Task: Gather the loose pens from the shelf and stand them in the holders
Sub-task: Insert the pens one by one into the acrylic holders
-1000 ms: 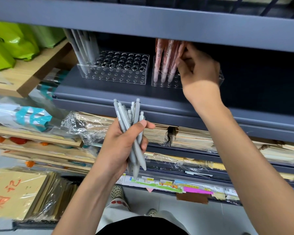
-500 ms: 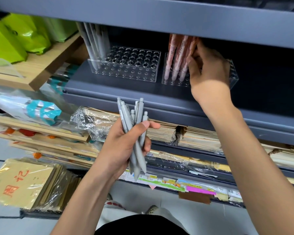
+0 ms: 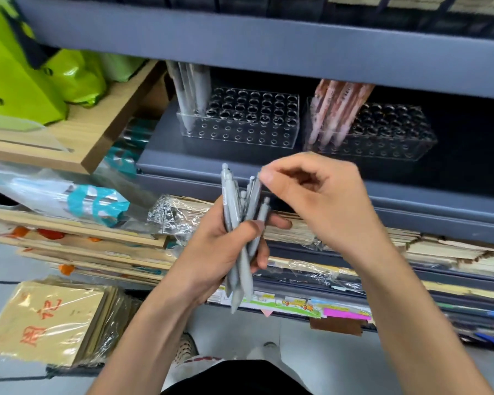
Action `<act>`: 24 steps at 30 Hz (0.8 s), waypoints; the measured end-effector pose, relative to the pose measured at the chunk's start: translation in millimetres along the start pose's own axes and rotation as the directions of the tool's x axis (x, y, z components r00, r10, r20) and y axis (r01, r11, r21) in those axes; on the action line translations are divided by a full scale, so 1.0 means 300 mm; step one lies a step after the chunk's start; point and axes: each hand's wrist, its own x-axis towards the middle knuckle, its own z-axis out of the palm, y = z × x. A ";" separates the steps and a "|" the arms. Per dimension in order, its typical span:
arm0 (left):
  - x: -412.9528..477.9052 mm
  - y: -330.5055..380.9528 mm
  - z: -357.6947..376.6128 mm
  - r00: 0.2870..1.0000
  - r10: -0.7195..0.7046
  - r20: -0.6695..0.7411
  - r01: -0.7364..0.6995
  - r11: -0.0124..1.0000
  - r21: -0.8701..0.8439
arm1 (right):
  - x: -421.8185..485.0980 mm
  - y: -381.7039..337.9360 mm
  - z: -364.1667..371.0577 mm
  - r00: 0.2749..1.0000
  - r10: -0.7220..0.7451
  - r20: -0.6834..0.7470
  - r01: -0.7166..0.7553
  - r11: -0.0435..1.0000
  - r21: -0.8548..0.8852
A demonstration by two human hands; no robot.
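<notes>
Left hand (image 3: 220,246) clenched around a bundle of grey click pens (image 3: 240,238), near and centre, in front of the shelf edge. Clicker ends up, tips hanging below the palm. Thumb crosses the barrels; fingers wrap from behind.

Right hand (image 3: 322,201) just right of the bundle, thumb and forefinger pinched at the top end of one grey pen. Whether the pinch has actually closed on it I cannot tell; the spot is blurred. Other fingers curled loosely. Wrist bent down, forearm coming in from the lower right.

Handling, as a judgement: pens look light, stiff, smooth plastic. A loose fan like this is likely to slide if the fist relaxes. Best hold for one pen is near the clicker end, drawn straight up out of the bundle, then lowered tip-first into a hole.

Targets on the far shelf (image 3: 211,163): left clear holder (image 3: 240,121) has a few grey pens (image 3: 188,92) standing at its left end, most holes open. Right clear holder (image 3: 382,132), just beside it, carries pinkish pens (image 3: 334,115) leaning at its left end. Grey bundle probably belongs in the left one. Low shelf above leaves little headroom, so pens likely go in at a slant.
</notes>
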 end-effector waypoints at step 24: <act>-0.024 0.156 -0.305 0.996 -0.069 0.050 0.077 0.982 -0.171 | 0.075 -0.106 0.340 0.982 -0.031 -0.187 0.079 0.963 0.257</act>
